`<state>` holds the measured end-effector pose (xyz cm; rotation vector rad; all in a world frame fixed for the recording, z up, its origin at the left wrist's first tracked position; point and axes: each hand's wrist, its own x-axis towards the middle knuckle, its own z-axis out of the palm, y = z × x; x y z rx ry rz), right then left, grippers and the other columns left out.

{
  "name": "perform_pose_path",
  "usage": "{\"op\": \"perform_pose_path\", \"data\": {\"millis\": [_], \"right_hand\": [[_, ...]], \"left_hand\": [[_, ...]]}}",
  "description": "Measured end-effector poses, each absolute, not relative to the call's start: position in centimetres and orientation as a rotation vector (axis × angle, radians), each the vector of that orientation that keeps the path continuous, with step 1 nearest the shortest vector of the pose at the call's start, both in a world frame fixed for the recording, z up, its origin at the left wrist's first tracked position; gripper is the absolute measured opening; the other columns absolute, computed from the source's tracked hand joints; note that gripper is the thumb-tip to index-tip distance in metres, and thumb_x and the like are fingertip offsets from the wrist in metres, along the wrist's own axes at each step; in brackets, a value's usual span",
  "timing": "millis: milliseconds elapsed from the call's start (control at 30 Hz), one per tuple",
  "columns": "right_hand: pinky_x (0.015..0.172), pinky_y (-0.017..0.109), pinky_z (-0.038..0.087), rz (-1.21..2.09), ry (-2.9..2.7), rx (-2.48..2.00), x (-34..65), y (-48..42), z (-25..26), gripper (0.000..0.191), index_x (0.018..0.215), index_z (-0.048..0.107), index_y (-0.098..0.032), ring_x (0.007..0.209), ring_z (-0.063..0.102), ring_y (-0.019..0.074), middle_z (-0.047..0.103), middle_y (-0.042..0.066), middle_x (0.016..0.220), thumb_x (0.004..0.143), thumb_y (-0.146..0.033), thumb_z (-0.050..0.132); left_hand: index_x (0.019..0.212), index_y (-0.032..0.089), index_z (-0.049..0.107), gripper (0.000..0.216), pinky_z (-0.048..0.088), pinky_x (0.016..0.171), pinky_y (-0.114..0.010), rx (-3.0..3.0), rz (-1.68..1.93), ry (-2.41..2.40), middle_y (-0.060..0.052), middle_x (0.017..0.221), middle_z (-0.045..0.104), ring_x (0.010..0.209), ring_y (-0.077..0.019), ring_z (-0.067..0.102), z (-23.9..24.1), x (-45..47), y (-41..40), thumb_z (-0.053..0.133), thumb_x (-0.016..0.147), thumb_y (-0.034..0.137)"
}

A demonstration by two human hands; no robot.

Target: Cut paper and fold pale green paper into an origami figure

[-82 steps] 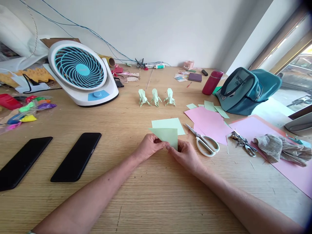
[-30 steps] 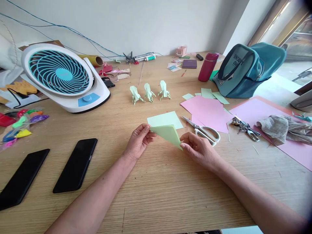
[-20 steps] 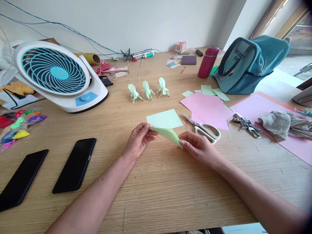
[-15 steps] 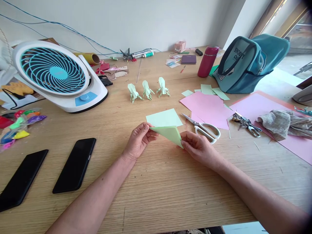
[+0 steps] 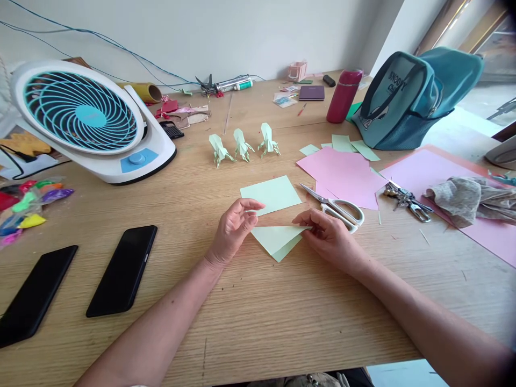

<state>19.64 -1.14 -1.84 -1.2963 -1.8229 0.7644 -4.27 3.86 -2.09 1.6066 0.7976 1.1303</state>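
The left hand point(image 5: 236, 228), thumb and fingers parted, is at the left end of the folded green paper point(image 5: 276, 239); contact cannot be determined. A flat green sheet point(image 5: 271, 193) lies just beyond. The right hand point(image 5: 328, 236) pinches the paper's right corner, near the scissors point(image 5: 345, 210).

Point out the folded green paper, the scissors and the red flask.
Folded green paper point(image 5: 277, 239): head view, on its upper layer.
Scissors point(image 5: 328, 203): head view, where the blades meet the handles.
Red flask point(image 5: 344, 98): head view, on the middle of its body.
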Motion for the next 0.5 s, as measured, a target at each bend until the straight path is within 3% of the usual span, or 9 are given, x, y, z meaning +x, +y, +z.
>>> {"op": "perform_pose_path", "data": {"millis": [100, 233, 400, 500], "right_hand": [[0.058, 0.026, 0.042, 0.714, -1.807, -1.334, 19.8, -1.0, -1.9, 0.026, 0.096, 0.064, -0.02, 0.066, 0.051, 0.012, 0.065, 0.001, 0.088, 0.079, -0.006, 0.05], [0.057, 0.027, 0.041, 0.713, -1.765, -1.36, 19.9, -1.0, -1.9, 0.023, 0.093, 0.064, -0.02, 0.062, 0.049, 0.0112, 0.066, 0.0, 0.084, 0.079, -0.007, 0.051], [0.058, 0.027, 0.042, 0.737, -1.711, -1.352, 19.8, -1.0, -1.9, 0.022, 0.092, 0.064, -0.02, 0.062, 0.051, 0.0119, 0.065, 0.0, 0.082, 0.08, -0.008, 0.051], [0.061, 0.028, 0.044, 0.749, -1.693, -1.343, 19.7, -1.0, -1.9, 0.02, 0.092, 0.064, -0.02, 0.068, 0.054, 0.0138, 0.066, 0.002, 0.084, 0.081, -0.009, 0.051]], "left_hand": [[0.117, 0.019, 0.06, 0.042, 0.038, 0.106, -0.042, 1.909, 1.103, 0.809, -0.011, 0.117, 0.062, 0.117, -0.0258, 0.055, -1.7, -4.0, 3.3, 0.061, 0.089, 0.05], [0.125, 0.021, 0.055, 0.06, 0.04, 0.105, -0.044, 2.235, 1.028, 0.72, -0.012, 0.124, 0.06, 0.119, -0.0281, 0.054, -1.5, -3.3, 2.5, 0.075, 0.077, 0.051], [0.128, 0.023, 0.05, 0.076, 0.037, 0.11, -0.048, 2.338, 0.905, 0.661, -0.014, 0.134, 0.055, 0.127, -0.0315, 0.05, -1.7, -2.9, 2.2, 0.082, 0.067, 0.054], [0.119, 0.024, 0.05, 0.064, 0.038, 0.108, -0.049, 2.363, 0.849, 0.68, -0.015, 0.136, 0.055, 0.127, -0.0315, 0.051, -1.8, -2.9, 2.1, 0.081, 0.07, 0.05]]}}
